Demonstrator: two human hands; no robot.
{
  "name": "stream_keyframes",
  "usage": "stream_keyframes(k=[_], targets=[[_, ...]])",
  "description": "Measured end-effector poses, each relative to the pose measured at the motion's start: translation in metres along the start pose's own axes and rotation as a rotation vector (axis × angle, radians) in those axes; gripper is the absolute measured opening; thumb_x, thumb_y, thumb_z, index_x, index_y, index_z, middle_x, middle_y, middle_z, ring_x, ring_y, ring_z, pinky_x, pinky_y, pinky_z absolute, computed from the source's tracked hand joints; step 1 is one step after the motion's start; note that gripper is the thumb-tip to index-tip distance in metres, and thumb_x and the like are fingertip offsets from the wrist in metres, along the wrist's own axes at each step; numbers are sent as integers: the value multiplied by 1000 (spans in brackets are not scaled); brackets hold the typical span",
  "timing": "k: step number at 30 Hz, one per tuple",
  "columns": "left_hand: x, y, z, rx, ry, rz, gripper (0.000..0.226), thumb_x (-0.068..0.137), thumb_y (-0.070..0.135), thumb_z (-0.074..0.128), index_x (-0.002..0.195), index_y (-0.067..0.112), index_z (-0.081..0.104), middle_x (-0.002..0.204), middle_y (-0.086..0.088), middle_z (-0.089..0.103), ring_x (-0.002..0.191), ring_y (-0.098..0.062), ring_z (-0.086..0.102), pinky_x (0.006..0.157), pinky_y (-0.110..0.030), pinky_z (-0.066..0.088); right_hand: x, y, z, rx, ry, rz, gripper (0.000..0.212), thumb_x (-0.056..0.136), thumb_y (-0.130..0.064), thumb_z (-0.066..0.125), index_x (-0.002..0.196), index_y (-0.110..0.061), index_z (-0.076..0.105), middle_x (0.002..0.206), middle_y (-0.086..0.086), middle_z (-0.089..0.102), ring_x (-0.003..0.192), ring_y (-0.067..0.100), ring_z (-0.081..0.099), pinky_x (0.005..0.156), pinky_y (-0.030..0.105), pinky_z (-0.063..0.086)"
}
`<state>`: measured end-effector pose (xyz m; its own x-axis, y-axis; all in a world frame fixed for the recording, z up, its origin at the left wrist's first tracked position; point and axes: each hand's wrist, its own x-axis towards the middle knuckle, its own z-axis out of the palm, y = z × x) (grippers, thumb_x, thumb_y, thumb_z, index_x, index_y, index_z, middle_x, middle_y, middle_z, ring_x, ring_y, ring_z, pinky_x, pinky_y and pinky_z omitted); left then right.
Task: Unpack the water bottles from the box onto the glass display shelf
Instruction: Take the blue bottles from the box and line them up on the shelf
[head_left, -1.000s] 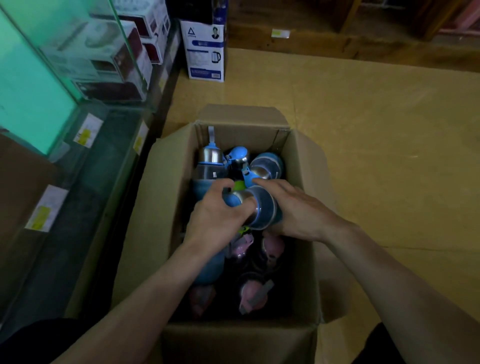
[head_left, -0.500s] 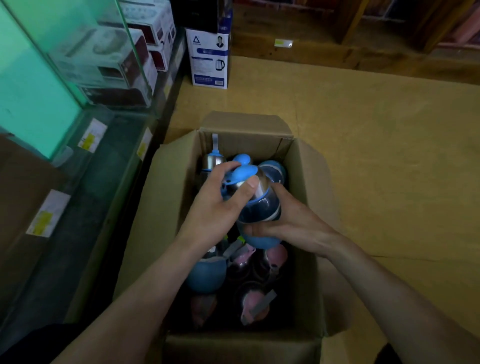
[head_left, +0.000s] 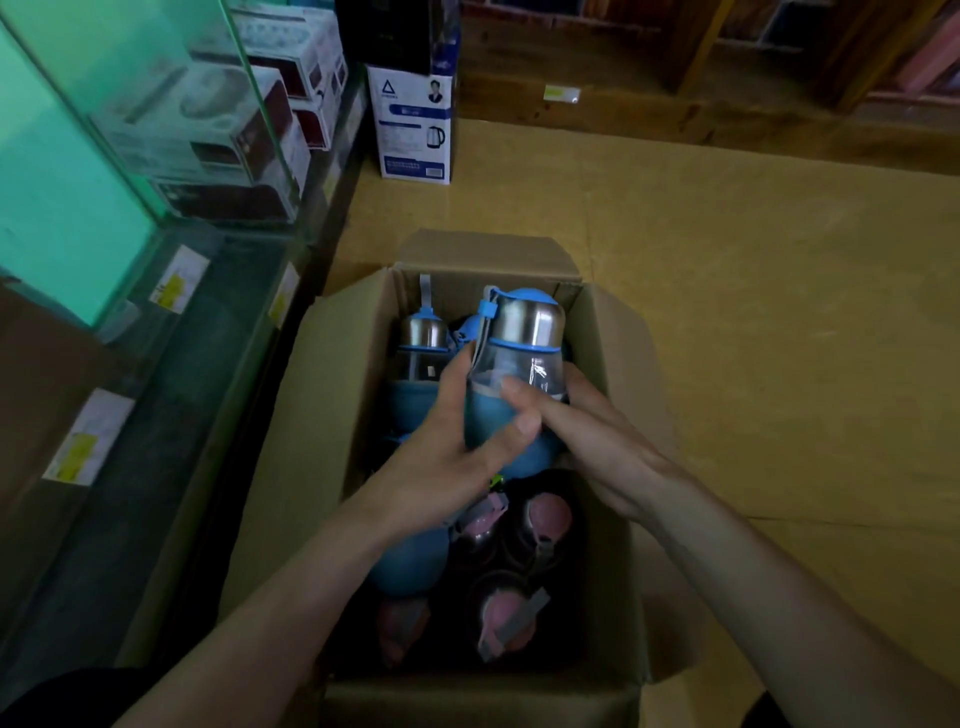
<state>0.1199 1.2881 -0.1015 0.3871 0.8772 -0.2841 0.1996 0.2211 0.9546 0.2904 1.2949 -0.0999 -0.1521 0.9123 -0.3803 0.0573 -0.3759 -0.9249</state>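
Observation:
An open cardboard box (head_left: 311, 415) sits on the floor in front of me. Both hands hold a blue water bottle (head_left: 519, 358) with a steel cap upright above the box. My left hand (head_left: 447, 447) grips its blue lower half from the left, thumb across the front. My right hand (head_left: 587, 441) holds it from the right with fingers curled on the body. Another blue bottle (head_left: 423, 338) stands at the box's back left. Several pink-capped bottles (head_left: 545, 519) lie in the box's dark near half. The glass display shelf (head_left: 171, 332) runs along the left.
Boxed appliances (head_left: 234, 130) are stacked behind the glass on the left. A white and blue kettle carton (head_left: 413, 130) stands on the floor beyond the box. Tan floor covering (head_left: 753, 312) spreads to the right, ending at wooden shelving at the back.
The blue bottle went from lying among the others to upright, lifted higher above the box. Both hands shifted down to its lower body. The camera tilted up slightly.

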Motion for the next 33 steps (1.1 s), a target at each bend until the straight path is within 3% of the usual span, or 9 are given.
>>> stream_keyframes(k=[3, 8, 19, 23, 25, 27, 29, 30, 33], targets=[[-1, 1, -3, 29, 3, 41, 91, 87, 25, 77, 154, 36, 17, 133, 23, 57, 114, 10, 60, 95, -17, 52, -1, 0, 2, 38, -51, 52, 58, 91, -59, 63, 143, -35, 53, 133, -9, 69, 121, 13, 68, 99, 47, 57], [0, -3, -6, -16, 125, 25, 71, 84, 23, 80, 137, 36, 35, 101, 27, 68, 93, 14, 66, 71, -9, 52, -8, -1, 2, 6, -151, 49, 70, 81, -69, 64, 144, -41, 49, 136, -12, 66, 120, 9, 67, 97, 47, 59], [-18, 11, 4, -148, 201, -60, 63, 81, 12, 82, 117, 47, 43, 101, 31, 68, 98, 6, 68, 74, -16, 56, -18, -17, 6, 165, -96, 158, 53, 86, -27, 76, 137, -28, 59, 121, -1, 76, 109, 18, 74, 85, 41, 61], [-40, 23, 9, -198, 227, -113, 72, 79, 8, 83, 132, 38, 44, 112, 19, 69, 105, 1, 68, 78, -16, 55, -33, -20, 12, 226, -106, 225, 57, 80, -27, 78, 134, -28, 61, 94, -13, 77, 87, 5, 74, 66, 22, 55], [-51, 31, 14, -205, 231, -137, 77, 80, 10, 83, 140, 31, 41, 118, 14, 68, 107, -2, 68, 80, -18, 56, -45, -21, 13, 261, -94, 255, 60, 78, -27, 81, 135, -28, 62, 106, -9, 78, 97, 12, 75, 76, 31, 61], [-62, 37, 17, -230, 237, -164, 73, 82, 5, 81, 139, 29, 42, 115, 14, 70, 101, -4, 70, 79, -23, 58, -59, -21, 16, 296, -77, 287, 58, 78, -28, 82, 133, -29, 63, 122, 2, 75, 111, 35, 71, 95, 59, 56], [-75, 46, 21, -258, 225, -203, 71, 82, 2, 81, 137, 28, 45, 111, 11, 72, 95, -12, 72, 81, -39, 61, -76, -22, 20, 324, -62, 311, 58, 78, -29, 81, 133, -28, 63, 124, 8, 73, 112, 48, 67, 96, 76, 47], [-80, 48, 23, -262, 218, -218, 73, 81, 2, 82, 139, 25, 45, 115, 8, 72, 100, -15, 72, 85, -44, 61, -84, -22, 21, 337, -54, 322, 59, 78, -28, 81, 134, -26, 63, 126, 8, 72, 112, 44, 68, 96, 77, 46], [-100, 64, 26, -268, 190, -242, 78, 79, 0, 83, 144, 21, 44, 124, 1, 69, 114, -16, 68, 95, -40, 58, -114, -31, 26, 373, -26, 357, 62, 81, -24, 78, 139, -22, 58, 134, 8, 69, 123, 31, 67, 105, 65, 49]])
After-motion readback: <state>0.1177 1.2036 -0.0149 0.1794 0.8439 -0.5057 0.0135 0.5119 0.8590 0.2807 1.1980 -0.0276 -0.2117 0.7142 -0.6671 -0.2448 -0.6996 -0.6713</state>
